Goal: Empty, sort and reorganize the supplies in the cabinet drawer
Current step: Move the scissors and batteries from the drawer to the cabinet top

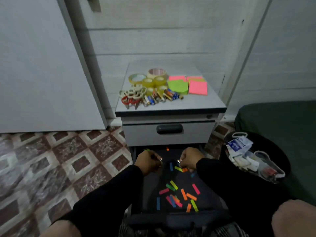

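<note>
Lying scattered across the dark bottom of the open drawer [148, 194] at lower centre, neon sticky flags [183, 194] remain. Both hands reach in: left hand [148, 161] curled, contents unclear; right hand [189, 159] pinching flags at its fingers [183, 169]. Tape rolls [150, 79], batteries [160, 98], sticky notes [188, 84] sit atop the cabinet [196, 103] above, over patterned floor tiles [59, 159].

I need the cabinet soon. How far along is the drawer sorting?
Done: tape rolls, scissors, batteries and sticky notes lie grouped on the cabinet top. In hand: both hands are picking coloured tabs from the open drawer. Left: many scattered tabs, then reorganizing.
</note>
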Motion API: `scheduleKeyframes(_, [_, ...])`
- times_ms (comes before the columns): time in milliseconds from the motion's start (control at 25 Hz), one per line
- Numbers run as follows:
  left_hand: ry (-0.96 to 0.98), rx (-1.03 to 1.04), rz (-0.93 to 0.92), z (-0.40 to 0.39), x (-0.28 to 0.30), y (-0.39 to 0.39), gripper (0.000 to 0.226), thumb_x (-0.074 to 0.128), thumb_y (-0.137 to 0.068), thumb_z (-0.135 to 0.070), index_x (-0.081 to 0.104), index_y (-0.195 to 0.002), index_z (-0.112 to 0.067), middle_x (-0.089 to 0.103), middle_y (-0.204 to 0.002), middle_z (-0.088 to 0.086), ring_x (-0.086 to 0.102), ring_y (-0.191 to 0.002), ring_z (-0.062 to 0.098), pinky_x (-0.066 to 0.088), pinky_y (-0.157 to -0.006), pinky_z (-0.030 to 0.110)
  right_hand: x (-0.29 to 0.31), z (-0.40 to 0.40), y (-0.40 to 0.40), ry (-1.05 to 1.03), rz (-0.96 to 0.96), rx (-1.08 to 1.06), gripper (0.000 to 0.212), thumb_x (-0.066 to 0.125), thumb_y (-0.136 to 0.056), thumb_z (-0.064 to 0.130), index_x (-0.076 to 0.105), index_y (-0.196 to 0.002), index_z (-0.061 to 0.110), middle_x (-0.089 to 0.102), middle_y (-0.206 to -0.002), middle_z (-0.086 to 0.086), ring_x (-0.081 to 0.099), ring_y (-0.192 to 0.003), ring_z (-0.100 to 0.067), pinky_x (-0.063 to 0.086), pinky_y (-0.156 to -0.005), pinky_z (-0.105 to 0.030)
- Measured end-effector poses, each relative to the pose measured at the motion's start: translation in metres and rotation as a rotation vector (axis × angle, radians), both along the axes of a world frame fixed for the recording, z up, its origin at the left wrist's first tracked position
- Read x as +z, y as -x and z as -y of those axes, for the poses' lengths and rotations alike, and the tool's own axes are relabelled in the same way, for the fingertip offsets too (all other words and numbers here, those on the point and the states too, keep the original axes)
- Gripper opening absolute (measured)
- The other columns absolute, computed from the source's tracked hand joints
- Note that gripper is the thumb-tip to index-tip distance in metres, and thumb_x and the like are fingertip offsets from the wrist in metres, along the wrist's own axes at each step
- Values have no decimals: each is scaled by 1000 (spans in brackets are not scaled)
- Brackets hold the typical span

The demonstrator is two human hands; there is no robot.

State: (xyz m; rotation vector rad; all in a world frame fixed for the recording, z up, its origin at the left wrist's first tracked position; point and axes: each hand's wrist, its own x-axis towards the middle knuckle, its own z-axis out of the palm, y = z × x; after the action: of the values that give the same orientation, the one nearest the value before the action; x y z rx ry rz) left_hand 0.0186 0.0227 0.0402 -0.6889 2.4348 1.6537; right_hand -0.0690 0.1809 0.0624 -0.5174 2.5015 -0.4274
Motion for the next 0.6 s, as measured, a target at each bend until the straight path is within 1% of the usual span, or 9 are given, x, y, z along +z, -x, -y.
scheduleKeyframes(40, [12,-9,-35,2,15,4,28,60,-82,10,53,-67,-13,56,-57,2,52,-35,-3,46,-43,16,15,3,3,19,-14,-8,25,65,-79,10,52,-59,16,58,-59,-4,48,-32,-6,38,-40,-16])
scheduleKeyframes(120, [10,-11,-100,5,42,10,28,62,-82,8,53,-67,-14,56,-60,3,54,-39,-1,47,-48,20,43,8,8,61,-33,-35,28,65,-80,8,49,-59,15,55,-60,-4,47,-40,-8,38,-38,-17])
scheduleKeyframes(160, [0,-8,-123,7,56,12,26,63,-83,5,53,-68,-14,57,-61,3,55,-42,3,48,-51,23,57,10,11,79,-38,-59,26,64,-81,7,50,-60,14,53,-57,-4,47,-41,-10,40,-39,-19])
scheduleKeyframes(240, [-48,-1,-154,11,77,15,22,63,-85,2,53,-70,-11,57,-62,6,57,-44,7,49,-51,24,82,15,20,86,-68,-65,15,62,-83,9,59,-68,9,56,-58,-5,50,-44,-13,46,-48,-23])
scheduleKeyframes(280, [-67,6,-168,14,87,16,21,61,-86,2,54,-71,-10,57,-63,7,57,-45,7,49,-49,23,95,18,25,90,-84,-61,10,62,-83,11,64,-76,5,61,-64,-8,55,-50,-16,50,-55,-26])
scheduleKeyframes(360, [-51,26,-198,21,102,17,18,60,-88,0,56,-74,-11,58,-66,5,59,-53,9,49,-51,20,117,29,37,105,-118,-52,19,66,-82,13,69,-95,0,69,-86,-14,62,-71,-22,55,-71,-32])
scheduleKeyframes(400, [-29,43,-213,25,108,18,18,60,-88,-2,56,-74,-13,59,-67,3,59,-55,10,48,-51,18,126,36,43,106,-143,-38,23,67,-81,13,69,-99,-1,69,-95,-16,63,-78,-23,54,-74,-33])
scheduleKeyframes(520, [-45,105,-238,36,117,22,19,60,-88,-2,56,-75,-15,60,-68,2,60,-49,3,47,-47,16,151,59,64,131,-196,-8,26,68,-82,14,68,-103,-2,69,-101,-18,60,-78,-24,52,-68,-31])
scheduleKeyframes(600, [-87,124,-226,43,120,26,16,59,-89,-2,56,-77,-13,60,-67,2,60,-48,1,46,-48,17,160,74,81,153,-212,-15,27,69,-81,13,67,-103,-4,70,-100,-20,63,-79,-26,55,-77,-36])
